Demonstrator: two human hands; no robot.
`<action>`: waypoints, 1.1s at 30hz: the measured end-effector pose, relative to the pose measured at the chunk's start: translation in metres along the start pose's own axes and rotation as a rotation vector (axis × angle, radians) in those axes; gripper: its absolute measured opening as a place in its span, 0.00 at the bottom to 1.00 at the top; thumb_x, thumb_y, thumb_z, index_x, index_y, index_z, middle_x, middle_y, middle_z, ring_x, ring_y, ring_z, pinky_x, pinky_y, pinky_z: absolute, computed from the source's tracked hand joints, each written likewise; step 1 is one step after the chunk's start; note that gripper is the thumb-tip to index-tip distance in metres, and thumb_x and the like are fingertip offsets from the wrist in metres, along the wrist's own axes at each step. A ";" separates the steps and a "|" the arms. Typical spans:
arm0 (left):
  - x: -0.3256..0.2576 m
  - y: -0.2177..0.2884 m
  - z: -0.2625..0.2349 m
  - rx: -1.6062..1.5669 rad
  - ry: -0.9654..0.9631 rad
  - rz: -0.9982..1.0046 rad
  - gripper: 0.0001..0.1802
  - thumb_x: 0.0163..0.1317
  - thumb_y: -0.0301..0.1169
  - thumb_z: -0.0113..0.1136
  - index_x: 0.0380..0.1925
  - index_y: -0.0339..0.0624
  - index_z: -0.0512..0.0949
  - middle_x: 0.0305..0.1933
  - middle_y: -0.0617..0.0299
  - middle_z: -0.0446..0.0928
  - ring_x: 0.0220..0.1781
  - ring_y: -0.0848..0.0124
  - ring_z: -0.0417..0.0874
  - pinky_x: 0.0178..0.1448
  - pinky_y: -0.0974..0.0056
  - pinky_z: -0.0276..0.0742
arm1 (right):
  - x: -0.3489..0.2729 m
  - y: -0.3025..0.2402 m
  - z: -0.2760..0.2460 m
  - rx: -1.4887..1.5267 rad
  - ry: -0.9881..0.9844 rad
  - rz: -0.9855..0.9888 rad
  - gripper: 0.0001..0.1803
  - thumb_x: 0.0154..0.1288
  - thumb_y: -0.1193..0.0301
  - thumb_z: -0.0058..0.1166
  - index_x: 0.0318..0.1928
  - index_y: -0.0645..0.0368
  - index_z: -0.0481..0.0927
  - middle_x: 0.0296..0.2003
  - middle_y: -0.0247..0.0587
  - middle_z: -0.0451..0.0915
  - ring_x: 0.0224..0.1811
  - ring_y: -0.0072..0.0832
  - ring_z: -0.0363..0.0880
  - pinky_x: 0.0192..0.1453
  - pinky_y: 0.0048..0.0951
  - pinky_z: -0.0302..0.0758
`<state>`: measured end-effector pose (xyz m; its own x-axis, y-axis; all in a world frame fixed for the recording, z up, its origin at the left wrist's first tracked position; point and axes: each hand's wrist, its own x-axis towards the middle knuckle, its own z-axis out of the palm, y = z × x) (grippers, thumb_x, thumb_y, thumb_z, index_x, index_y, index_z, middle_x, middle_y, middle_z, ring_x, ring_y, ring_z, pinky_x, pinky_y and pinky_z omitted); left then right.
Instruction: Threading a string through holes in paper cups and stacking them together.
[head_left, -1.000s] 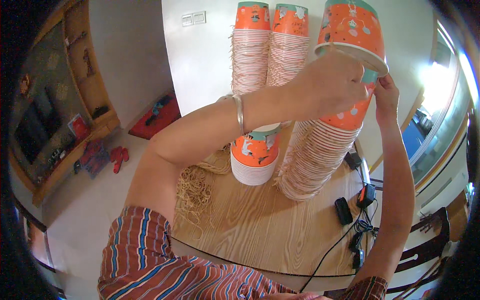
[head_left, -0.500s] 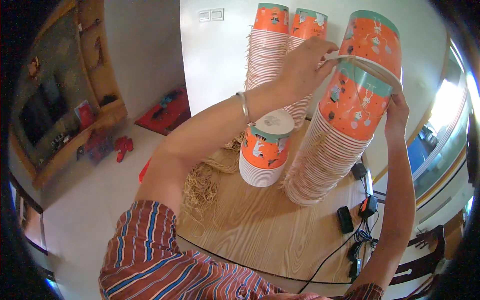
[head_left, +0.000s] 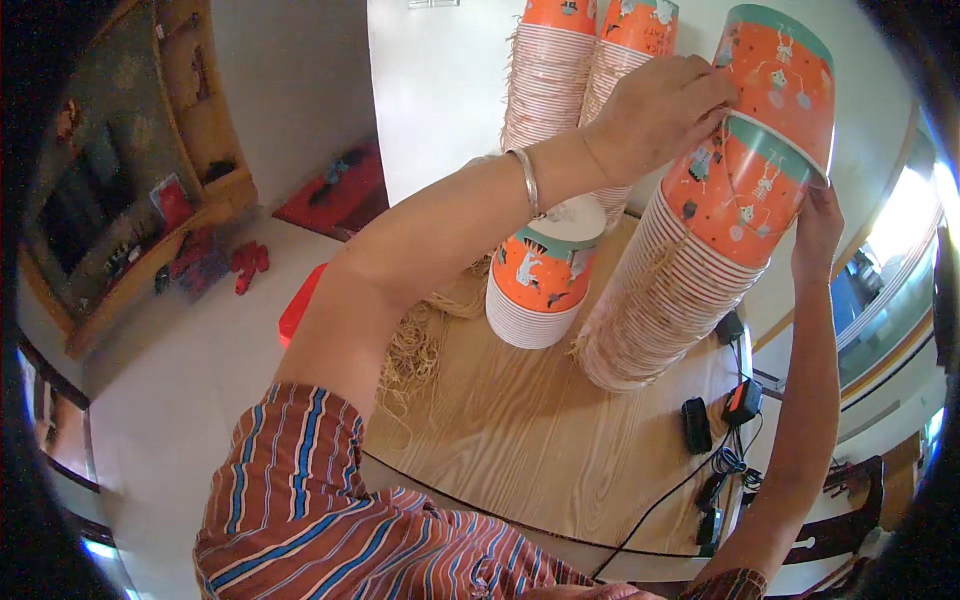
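Note:
Both my hands are at the top orange paper bucket (head_left: 775, 75), which is upside down with its green base up. Its white rim sits around the top of a tall, leaning stack of nested paper buckets (head_left: 735, 195). My left hand (head_left: 665, 110), a bracelet on its wrist, has its fingers closed at the bucket's left edge. On the far right side, my right hand (head_left: 820, 225) reaches up to the rim, its fingertips partly hidden behind the bucket. Tan strands (head_left: 650, 285) stick out between the stacked rims.
Behind stand two more tall bucket stacks (head_left: 550, 80). A short bucket stack (head_left: 540, 280) is on the wooden table (head_left: 500, 430), beside a heap of tan strands (head_left: 410, 355). Black adapters and cables (head_left: 730, 455) lie along the table's right edge. A red object (head_left: 300, 305) shows at the left.
The top bucket has come down further over the stack and its open underside no longer shows. My left hand has moved onto its side. The whole view has shifted slightly.

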<state>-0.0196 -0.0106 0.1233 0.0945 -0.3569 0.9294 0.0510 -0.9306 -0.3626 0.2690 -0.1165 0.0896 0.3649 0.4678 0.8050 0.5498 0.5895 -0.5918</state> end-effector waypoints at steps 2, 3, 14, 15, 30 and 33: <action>-0.003 -0.001 0.000 0.004 0.002 0.021 0.12 0.55 0.27 0.63 0.41 0.45 0.78 0.38 0.58 0.79 0.40 0.56 0.81 0.42 0.56 0.77 | -0.003 -0.002 0.001 -0.014 0.032 0.008 0.12 0.69 0.71 0.54 0.51 0.59 0.78 0.37 0.29 0.78 0.39 0.15 0.72 0.44 0.20 0.69; -0.003 -0.001 0.000 0.007 0.007 0.048 0.11 0.54 0.27 0.63 0.40 0.45 0.79 0.38 0.59 0.79 0.40 0.57 0.81 0.41 0.56 0.77 | -0.005 -0.004 0.001 -0.015 0.031 0.010 0.12 0.69 0.71 0.54 0.51 0.59 0.78 0.37 0.29 0.78 0.39 0.15 0.72 0.44 0.20 0.69; -0.006 0.014 -0.004 0.032 0.033 0.053 0.11 0.53 0.26 0.65 0.38 0.44 0.80 0.40 0.59 0.80 0.43 0.59 0.81 0.45 0.58 0.78 | -0.021 -0.010 0.002 -0.072 0.049 0.038 0.08 0.69 0.72 0.52 0.46 0.61 0.76 0.33 0.27 0.74 0.35 0.14 0.67 0.38 0.19 0.65; -0.004 0.017 -0.004 0.046 0.016 0.034 0.11 0.53 0.25 0.65 0.38 0.43 0.80 0.40 0.59 0.80 0.43 0.59 0.80 0.46 0.57 0.77 | -0.021 -0.009 0.000 -0.077 0.054 0.041 0.08 0.69 0.72 0.52 0.46 0.61 0.76 0.33 0.27 0.74 0.35 0.14 0.67 0.38 0.19 0.65; -0.013 0.017 -0.003 -0.067 0.030 -0.143 0.10 0.55 0.24 0.64 0.38 0.41 0.78 0.40 0.56 0.79 0.43 0.58 0.80 0.47 0.59 0.77 | -0.021 -0.011 0.008 -0.046 0.036 0.092 0.07 0.68 0.69 0.55 0.37 0.60 0.75 0.32 0.30 0.76 0.36 0.16 0.68 0.41 0.22 0.67; -0.010 0.019 -0.004 -0.047 -0.011 -0.127 0.11 0.54 0.24 0.65 0.38 0.41 0.78 0.40 0.56 0.79 0.43 0.57 0.80 0.47 0.59 0.77 | -0.021 -0.007 0.002 -0.017 0.010 0.088 0.06 0.68 0.69 0.55 0.37 0.59 0.76 0.32 0.30 0.76 0.37 0.16 0.68 0.41 0.21 0.67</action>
<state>-0.0239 -0.0247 0.1073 0.1014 -0.2352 0.9666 0.0167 -0.9711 -0.2381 0.2558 -0.1287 0.0768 0.4199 0.5106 0.7503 0.5276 0.5353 -0.6596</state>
